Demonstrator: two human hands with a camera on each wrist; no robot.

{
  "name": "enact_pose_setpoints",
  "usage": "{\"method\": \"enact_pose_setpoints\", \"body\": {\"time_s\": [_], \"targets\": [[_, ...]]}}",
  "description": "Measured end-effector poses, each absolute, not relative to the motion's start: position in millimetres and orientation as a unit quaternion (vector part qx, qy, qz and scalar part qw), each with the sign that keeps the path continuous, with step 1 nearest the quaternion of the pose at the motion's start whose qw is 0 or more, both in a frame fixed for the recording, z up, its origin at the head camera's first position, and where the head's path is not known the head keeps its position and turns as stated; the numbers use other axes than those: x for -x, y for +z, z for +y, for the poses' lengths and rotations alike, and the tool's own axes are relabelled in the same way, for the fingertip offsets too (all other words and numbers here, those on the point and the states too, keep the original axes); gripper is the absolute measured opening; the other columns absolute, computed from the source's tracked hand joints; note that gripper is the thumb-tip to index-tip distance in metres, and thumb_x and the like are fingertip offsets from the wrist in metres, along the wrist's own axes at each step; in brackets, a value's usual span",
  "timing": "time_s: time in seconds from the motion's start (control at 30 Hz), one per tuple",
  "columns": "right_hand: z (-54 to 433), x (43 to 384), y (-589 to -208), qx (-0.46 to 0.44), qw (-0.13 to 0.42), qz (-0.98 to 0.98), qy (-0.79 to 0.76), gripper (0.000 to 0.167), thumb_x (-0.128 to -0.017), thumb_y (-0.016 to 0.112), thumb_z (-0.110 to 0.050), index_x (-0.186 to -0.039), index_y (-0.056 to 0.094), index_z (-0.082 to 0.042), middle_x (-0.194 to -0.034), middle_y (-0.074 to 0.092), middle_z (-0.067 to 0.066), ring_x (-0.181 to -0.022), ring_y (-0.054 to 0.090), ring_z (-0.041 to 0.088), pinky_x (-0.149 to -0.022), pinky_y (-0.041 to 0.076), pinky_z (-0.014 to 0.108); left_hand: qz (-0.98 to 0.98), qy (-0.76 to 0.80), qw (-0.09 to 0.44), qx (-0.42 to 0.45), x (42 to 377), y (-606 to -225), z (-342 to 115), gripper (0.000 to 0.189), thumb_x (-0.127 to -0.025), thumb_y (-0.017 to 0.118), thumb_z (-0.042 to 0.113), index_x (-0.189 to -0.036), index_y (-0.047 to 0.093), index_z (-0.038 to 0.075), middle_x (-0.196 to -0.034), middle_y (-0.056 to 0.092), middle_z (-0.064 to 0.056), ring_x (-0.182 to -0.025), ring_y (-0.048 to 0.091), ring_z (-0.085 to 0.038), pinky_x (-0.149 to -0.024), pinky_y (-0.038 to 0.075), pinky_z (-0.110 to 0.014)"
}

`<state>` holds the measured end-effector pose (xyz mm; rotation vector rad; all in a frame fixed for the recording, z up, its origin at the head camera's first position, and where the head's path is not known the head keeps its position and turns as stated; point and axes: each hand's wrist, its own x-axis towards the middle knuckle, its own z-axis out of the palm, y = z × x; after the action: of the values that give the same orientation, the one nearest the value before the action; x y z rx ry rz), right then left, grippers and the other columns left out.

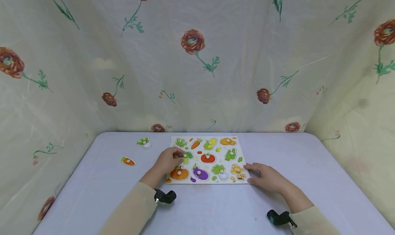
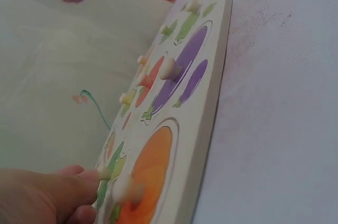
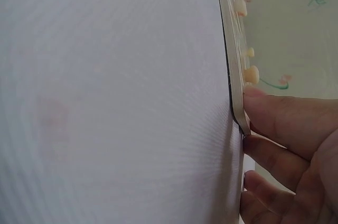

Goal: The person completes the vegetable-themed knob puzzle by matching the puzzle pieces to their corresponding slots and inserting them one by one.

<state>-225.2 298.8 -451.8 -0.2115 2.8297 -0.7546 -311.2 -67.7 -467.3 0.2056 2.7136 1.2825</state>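
A white vegetable puzzle board [image 1: 213,182] lies on the table, with round knobs on several pieces. My left hand [image 1: 168,160] is over the board's left side, thumb and fingertips pinching the knob of the green broccoli piece [image 1: 186,161]. In the left wrist view, that hand [image 2: 53,195] is beside the orange pumpkin piece [image 2: 153,160]. My right hand [image 1: 267,176] holds the board's near right corner, next to the yellow mushroom piece [image 1: 237,169]. In the right wrist view, its thumb and index finger [image 3: 272,152] meet at that corner.
Left of the board, a carrot piece [image 1: 128,161] and a white-and-green vegetable piece [image 1: 144,142] lie loose on the table [image 1: 213,211]. Tomato [image 1: 208,158] and eggplant [image 1: 200,173] pieces sit in the board. A flowered curtain [image 1: 228,73] surrounds the table's back and sides.
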Motion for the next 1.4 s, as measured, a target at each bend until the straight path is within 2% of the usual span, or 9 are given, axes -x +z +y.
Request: {"method": "enact_pose_setpoints", "body": {"time_s": [0.2,0.5,0.9,1.17,1.4], "targets": [[298.3,224.7,-451.2,0.072,0.103,0.959,-0.255,0.056,-0.088,0.076,-0.027,-0.139,0.06,-0.011,-0.147,0.044,0.03,-0.138,0.034,0.053,-0.109,0.029,0.067,0.909,0.411,0.052,-0.041,302.7,-459.6,-82.6,0.02,-0.096,0.07,0.018,-0.116,0.071,0.017,-0.106,0.065,0.0,-0.098,0.057,-0.02,-0.09,0.053,-0.036],[297.1,222.3,-448.1,0.068,0.107,0.96,-0.251,0.056,-0.089,0.076,-0.028,-0.139,0.06,-0.011,-0.148,0.043,0.03,-0.138,0.034,0.053,-0.109,0.029,0.068,0.917,0.398,0.0,-0.002,293.6,-448.5,-119.8,0.024,-0.095,0.071,0.017,-0.118,0.07,0.011,-0.115,0.067,-0.006,-0.112,0.057,-0.026,-0.094,0.051,-0.043],[296.3,224.8,-449.7,0.065,0.109,0.962,-0.243,0.057,-0.088,0.076,-0.029,-0.14,0.06,-0.012,-0.149,0.043,0.03,-0.138,0.034,0.052,-0.108,0.029,0.067,0.919,0.391,-0.035,0.029,280.2,-444.8,-179.8,0.029,-0.094,0.068,0.013,-0.12,0.068,0.0,-0.122,0.064,-0.02,-0.112,0.056,-0.036,-0.092,0.048,-0.05],[296.1,224.3,-448.7,0.065,0.11,0.961,-0.245,0.057,-0.088,0.076,-0.029,-0.139,0.06,-0.012,-0.149,0.042,0.03,-0.138,0.034,0.053,-0.108,0.029,0.068,0.923,0.376,-0.045,0.062,275.5,-453.0,-204.5,0.03,-0.093,0.068,0.012,-0.118,0.066,-0.005,-0.109,0.065,-0.023,-0.1,0.059,-0.035,-0.085,0.048,-0.05],[296.1,223.9,-447.7,0.065,0.112,0.96,-0.247,0.057,-0.088,0.076,-0.028,-0.14,0.06,-0.011,-0.148,0.043,0.03,-0.138,0.034,0.053,-0.109,0.029,0.067,0.925,0.371,-0.034,0.079,280.0,-461.4,-215.8,0.034,-0.093,0.069,0.012,-0.12,0.063,-0.007,-0.111,0.064,-0.025,-0.103,0.059,-0.039,-0.088,0.048,-0.051]]}}
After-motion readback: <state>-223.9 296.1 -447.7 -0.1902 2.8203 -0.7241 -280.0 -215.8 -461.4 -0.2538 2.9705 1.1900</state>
